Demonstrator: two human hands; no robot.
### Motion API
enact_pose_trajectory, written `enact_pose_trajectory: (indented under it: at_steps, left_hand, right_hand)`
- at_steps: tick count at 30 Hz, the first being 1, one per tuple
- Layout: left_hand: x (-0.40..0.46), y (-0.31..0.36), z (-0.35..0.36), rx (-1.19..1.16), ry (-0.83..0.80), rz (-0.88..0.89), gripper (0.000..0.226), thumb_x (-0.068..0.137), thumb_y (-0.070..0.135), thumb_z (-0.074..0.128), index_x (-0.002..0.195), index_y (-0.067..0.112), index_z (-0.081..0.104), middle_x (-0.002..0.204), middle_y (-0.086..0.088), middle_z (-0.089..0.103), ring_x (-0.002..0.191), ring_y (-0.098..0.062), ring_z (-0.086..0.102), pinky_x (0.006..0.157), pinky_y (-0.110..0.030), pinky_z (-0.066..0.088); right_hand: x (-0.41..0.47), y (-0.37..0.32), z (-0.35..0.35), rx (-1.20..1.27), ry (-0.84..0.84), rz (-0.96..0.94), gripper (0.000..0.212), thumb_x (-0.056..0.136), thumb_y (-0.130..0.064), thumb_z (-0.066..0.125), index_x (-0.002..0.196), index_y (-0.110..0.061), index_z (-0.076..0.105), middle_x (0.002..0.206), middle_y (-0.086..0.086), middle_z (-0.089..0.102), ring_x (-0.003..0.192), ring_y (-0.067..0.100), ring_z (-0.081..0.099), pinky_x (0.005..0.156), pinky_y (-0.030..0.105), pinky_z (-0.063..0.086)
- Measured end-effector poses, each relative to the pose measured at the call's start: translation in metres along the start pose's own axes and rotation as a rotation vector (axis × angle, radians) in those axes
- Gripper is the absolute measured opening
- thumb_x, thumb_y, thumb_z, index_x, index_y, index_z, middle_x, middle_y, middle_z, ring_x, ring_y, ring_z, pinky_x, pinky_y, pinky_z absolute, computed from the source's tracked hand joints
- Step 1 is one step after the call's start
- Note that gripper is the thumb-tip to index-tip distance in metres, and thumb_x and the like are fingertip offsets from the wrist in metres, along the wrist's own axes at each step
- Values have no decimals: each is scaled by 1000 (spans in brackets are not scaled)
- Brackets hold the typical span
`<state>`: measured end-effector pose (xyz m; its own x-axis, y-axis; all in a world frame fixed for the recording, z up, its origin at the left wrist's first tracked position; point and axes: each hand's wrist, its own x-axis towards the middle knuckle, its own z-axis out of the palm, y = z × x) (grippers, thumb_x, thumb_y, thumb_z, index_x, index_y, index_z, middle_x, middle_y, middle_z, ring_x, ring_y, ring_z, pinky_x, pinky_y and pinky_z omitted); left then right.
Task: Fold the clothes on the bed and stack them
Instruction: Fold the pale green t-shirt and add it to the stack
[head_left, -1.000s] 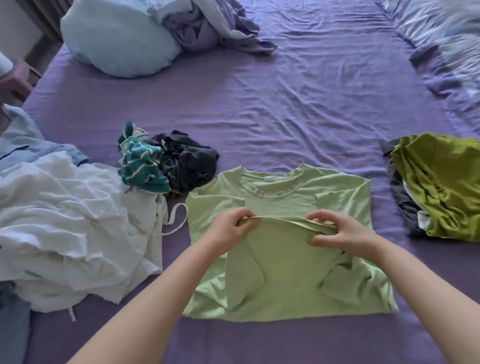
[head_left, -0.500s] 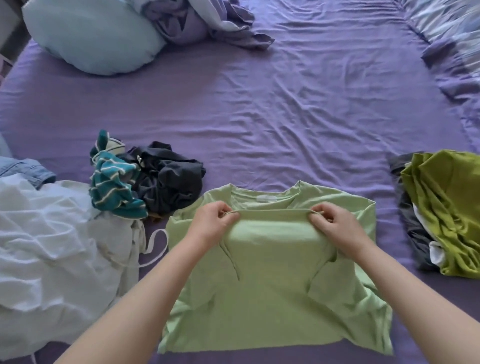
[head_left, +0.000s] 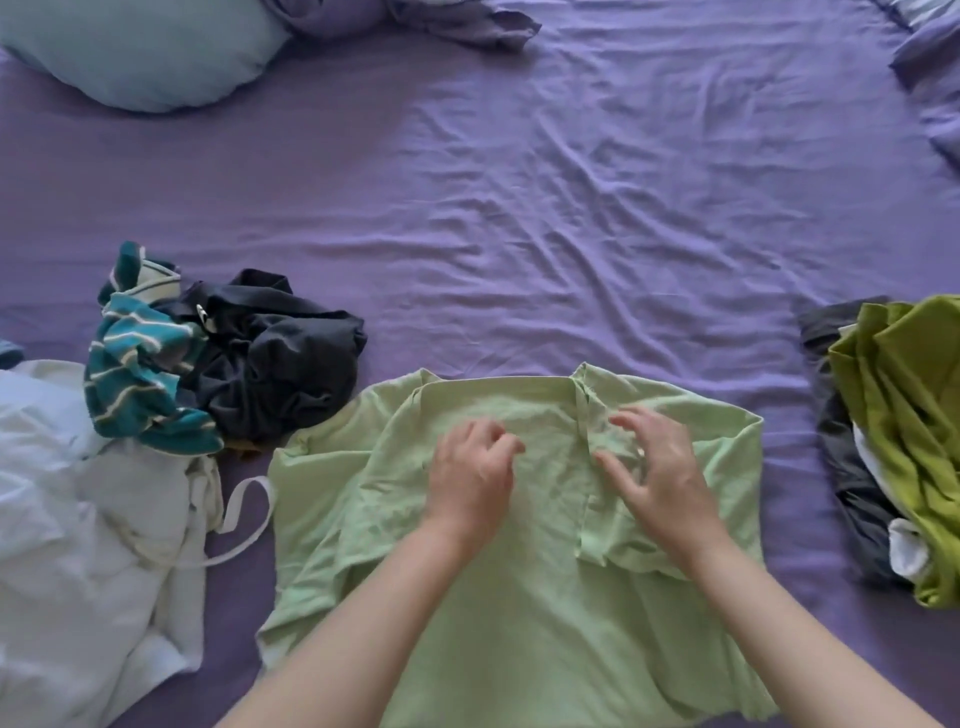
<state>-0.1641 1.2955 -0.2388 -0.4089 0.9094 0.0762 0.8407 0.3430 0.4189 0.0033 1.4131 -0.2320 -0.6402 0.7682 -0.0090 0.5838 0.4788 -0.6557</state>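
A light green T-shirt (head_left: 519, 597) lies folded in half on the purple bed sheet (head_left: 519, 234), its hem brought up over the collar. My left hand (head_left: 470, 470) rests on the shirt's upper middle with fingers loosely curled. My right hand (head_left: 652, 462) hovers over the shirt's upper right, fingers spread, holding nothing. A pile of folded clothes with an olive green top (head_left: 904, 431) over dark and white pieces sits at the right edge. Unfolded clothes lie at the left: a teal striped garment (head_left: 137, 364), a dark garment (head_left: 275, 364) and a white heap (head_left: 88, 519).
A pale blue pillow (head_left: 140, 52) lies at the far left of the bed. A crumpled lilac cover (head_left: 441, 21) sits at the far middle and bedding (head_left: 930, 67) at the far right. Wrinkled sheet spreads across the bed's centre.
Both hands carried the shirt's lower hem up to the collar, laid it down and let go. The hands now rest open on the folded shirt.
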Motion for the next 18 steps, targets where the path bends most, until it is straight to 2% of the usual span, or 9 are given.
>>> enact_pose_trajectory:
  at_steps: [2, 4, 5, 7, 9, 10, 12, 15, 18]
  left_hand:
    - [-12, 21, 14, -12, -77, 155, 20, 61, 5, 81, 77, 15, 72, 85, -5, 68, 82, -26, 67, 71, -32, 50]
    - [-18, 35, 26, 10, -111, 218, 11, 79, 19, 63, 83, 18, 73, 98, -5, 70, 98, -26, 67, 88, -39, 49]
    - [-19, 41, 30, 13, -124, 206, 22, 84, 26, 53, 86, 20, 74, 105, -5, 70, 105, -27, 65, 94, -45, 49]
    - [-18, 48, 34, 24, -212, 153, 35, 88, 35, 42, 97, 23, 74, 118, -6, 67, 117, -30, 60, 97, -60, 43]
    - [-16, 50, 36, 73, -363, 134, 46, 93, 46, 31, 119, 30, 65, 139, -4, 53, 134, -31, 43, 108, -63, 26]
    - [-15, 49, 38, 88, -430, 121, 53, 94, 53, 22, 133, 35, 53, 150, 0, 39, 143, -28, 26, 115, -60, 10]
    - [-10, 48, 43, 101, -478, 87, 63, 90, 65, 3, 147, 46, 18, 159, 11, 12, 148, -18, -4, 115, -49, -16]
    - [9, 57, 49, 66, -485, 40, 61, 80, 75, -7, 137, 55, -18, 160, 14, 5, 146, -13, -16, 113, -44, -21]
    - [28, 72, 57, 117, -504, 16, 71, 77, 80, -1, 133, 48, -31, 161, 8, 6, 146, -18, -16, 115, -50, -16]
  right_hand:
    - [-33, 12, -9, -57, -59, -78, 43, 75, -34, 76, 107, -6, 65, 122, 11, 58, 116, 27, 52, 102, 36, 39]
    - [-59, 24, -18, -151, -205, -132, 59, 71, -50, 74, 114, -11, 64, 135, 10, 52, 129, 26, 44, 106, 39, 38]
    - [-68, 29, -21, -217, -276, -166, 66, 67, -50, 79, 119, -13, 63, 141, 11, 47, 133, 27, 41, 105, 41, 37]
    - [-78, 41, -26, -287, -337, -211, 67, 59, -29, 89, 119, -14, 65, 140, 14, 47, 129, 32, 45, 98, 46, 43]
    - [-78, 49, -28, -152, -209, -160, 50, 59, 0, 85, 106, -12, 72, 126, 13, 59, 115, 31, 59, 89, 40, 52]
    - [-75, 50, -31, -19, -111, -70, 42, 65, 8, 79, 100, -14, 73, 119, 7, 64, 109, 25, 62, 88, 32, 52]
    - [-64, 48, -40, 261, 52, 175, 34, 82, 7, 65, 95, -24, 71, 107, -11, 68, 103, 8, 62, 89, 16, 45]
    - [-35, 58, -54, 375, 228, 444, 25, 95, -6, 49, 97, -23, 67, 92, -22, 66, 88, -1, 58, 75, 5, 39]
    - [-16, 75, -62, 306, 216, 587, 23, 100, -20, 43, 108, -11, 63, 96, -4, 63, 91, 12, 53, 73, 22, 33]
